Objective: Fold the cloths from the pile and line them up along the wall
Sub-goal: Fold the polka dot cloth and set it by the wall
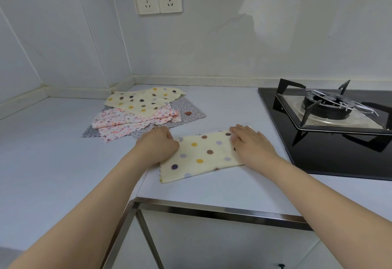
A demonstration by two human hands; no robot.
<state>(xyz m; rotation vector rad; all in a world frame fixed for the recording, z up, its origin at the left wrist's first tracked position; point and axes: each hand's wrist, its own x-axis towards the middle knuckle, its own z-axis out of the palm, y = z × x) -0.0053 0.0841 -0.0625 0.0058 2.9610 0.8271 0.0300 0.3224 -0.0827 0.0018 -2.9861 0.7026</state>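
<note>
**First cloth half-folded beside the hob**

We have the cream dotted cloth (pixel 201 155) lying just left of the gas hob (pixel 331 124), already doubled into a long strip. Our left hand (pixel 158 145) is curled closed over its left end, seemingly pinching the edge; our right hand (pixel 251 141) lies flat and open on the right end, gripping nothing. We judge the next move is another fold, end to end, with edges matched. The pile (pixel 144 111) sits further left of the hob, near the wall (pixel 191 79). We can read no writing
</note>
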